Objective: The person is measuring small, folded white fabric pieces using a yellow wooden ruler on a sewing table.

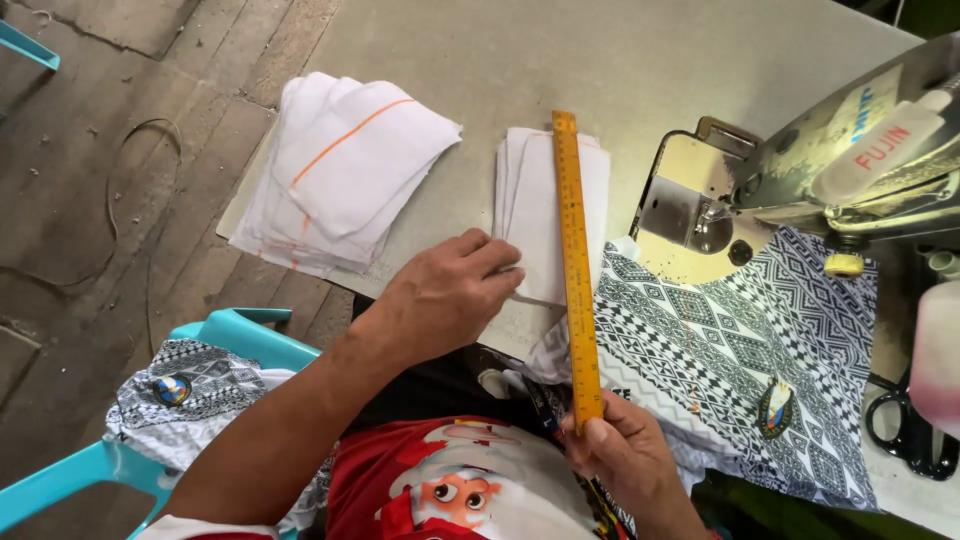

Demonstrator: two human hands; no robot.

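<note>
— Where does the ruler sit?

— The yellow ruler runs lengthwise from the person's lap up across the small stack of white fabric pieces. The right hand pinches its near end, fingers closed around it.

— And the other hand?

— The left hand lies just left of the ruler, fingertips on the stack's near corner, curled but holding nothing I can make out.

— Anything cut off?

— The sewing machine right of the ruler leaves the frame; scissors are half hidden by a blurred pink object. The patterned cloth spreads right of the ruler
</note>
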